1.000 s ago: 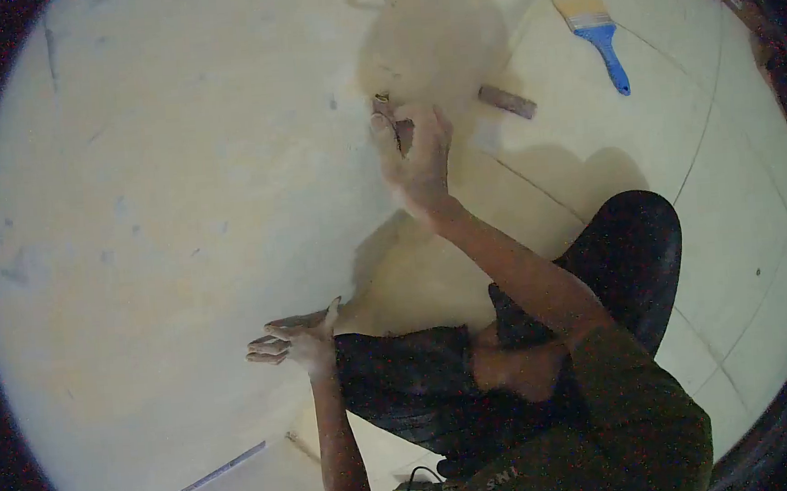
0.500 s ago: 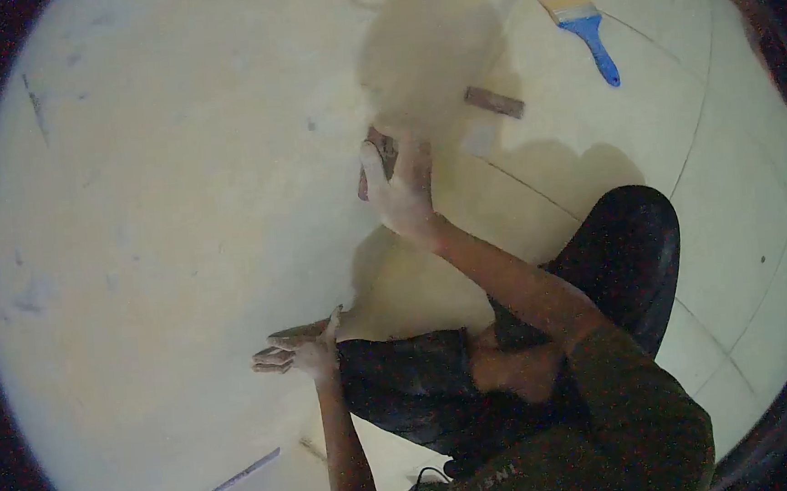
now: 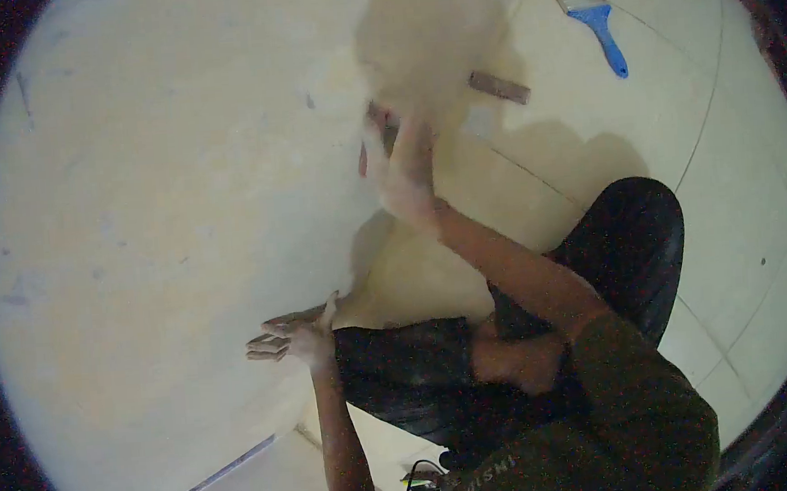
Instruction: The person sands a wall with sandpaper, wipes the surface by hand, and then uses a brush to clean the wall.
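Observation:
My right hand [image 3: 404, 167] is wrapped round a dark reddish-brown block [image 3: 389, 136], pressed to the pale, patchy wall surface [image 3: 153, 198]. Thumb and fingers lie on either side of the block, and the hand is slightly blurred. Lower left, my left hand [image 3: 300, 340] rests against the same pale surface, fingers stretched out and thumb raised, with nothing visible in it. Both hands look coated with whitish dust.
A blue-handled brush [image 3: 597, 30] lies at the upper right on pale tiles [image 3: 748, 221]. Nearer my right hand is a brown rectangular piece [image 3: 499, 87]. My bent legs [image 3: 630, 229] are at the lower right, and a black cable [image 3: 413, 481] shows at the bottom.
My right hand and the block have shifted slightly upward in view. My left hand stays spread on the surface; the whole view has shifted a little.

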`<act>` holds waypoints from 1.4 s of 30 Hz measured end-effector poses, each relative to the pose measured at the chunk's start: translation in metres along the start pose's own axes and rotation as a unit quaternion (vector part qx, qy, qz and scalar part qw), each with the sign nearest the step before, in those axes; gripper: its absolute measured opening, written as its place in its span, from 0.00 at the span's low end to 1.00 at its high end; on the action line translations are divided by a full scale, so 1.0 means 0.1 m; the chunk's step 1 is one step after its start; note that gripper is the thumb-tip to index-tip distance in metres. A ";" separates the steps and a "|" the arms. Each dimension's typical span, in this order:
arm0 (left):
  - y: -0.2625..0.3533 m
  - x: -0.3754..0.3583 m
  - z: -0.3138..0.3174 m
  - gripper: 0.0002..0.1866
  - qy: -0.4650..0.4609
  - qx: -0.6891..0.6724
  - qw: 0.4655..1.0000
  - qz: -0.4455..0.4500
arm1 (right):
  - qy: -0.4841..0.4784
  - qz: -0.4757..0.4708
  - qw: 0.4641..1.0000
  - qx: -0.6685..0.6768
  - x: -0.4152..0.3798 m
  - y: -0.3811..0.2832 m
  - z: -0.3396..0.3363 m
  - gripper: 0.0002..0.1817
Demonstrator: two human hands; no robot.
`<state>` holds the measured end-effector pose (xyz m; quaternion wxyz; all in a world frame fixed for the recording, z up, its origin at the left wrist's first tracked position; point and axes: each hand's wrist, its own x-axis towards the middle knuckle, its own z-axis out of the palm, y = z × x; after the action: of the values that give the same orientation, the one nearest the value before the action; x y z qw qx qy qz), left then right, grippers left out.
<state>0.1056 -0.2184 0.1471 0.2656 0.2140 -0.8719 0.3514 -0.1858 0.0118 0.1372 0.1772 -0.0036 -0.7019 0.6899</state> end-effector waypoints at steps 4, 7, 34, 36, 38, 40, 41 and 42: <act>0.06 0.08 0.00 0.89 0.047 0.018 0.998 0.026 | -0.024 -0.050 0.972 0.230 -0.03 -0.29 -0.06 0.13; 0.00 0.01 0.04 0.89 0.049 -0.012 0.999 0.006 | 0.017 -0.124 0.959 0.255 0.27 -0.68 -0.34 0.14; 0.02 0.09 0.09 0.75 0.038 0.095 0.995 -0.016 | 0.111 -0.021 0.969 -0.220 1.70 1.35 -2.34 0.16; 0.11 0.11 -0.02 0.66 -0.137 0.154 0.975 -0.081 | 0.110 -0.008 0.961 -0.256 1.76 1.49 -2.24 0.16; 0.21 0.13 -0.07 0.65 -0.170 0.147 0.970 -0.096 | 0.098 0.028 0.965 -0.241 1.81 1.56 -2.25 0.16; 0.28 0.12 -0.09 0.64 -0.158 0.128 0.975 -0.094 | 0.082 0.090 0.969 -0.215 1.82 1.33 -2.40 0.16; 0.31 0.10 -0.11 0.63 -0.150 0.119 0.977 -0.091 | 0.071 0.127 0.969 -0.198 1.82 1.16 -2.48 0.16; 0.36 0.11 -0.15 0.63 -0.141 0.108 0.980 -0.088 | 0.065 0.129 0.973 -0.181 1.83 1.14 -2.52 0.17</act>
<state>0.0814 -0.1860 0.1449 0.1448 0.3649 -0.8351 0.3854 -0.3211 0.3067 0.0672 0.1278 -0.1712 -0.7959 0.5665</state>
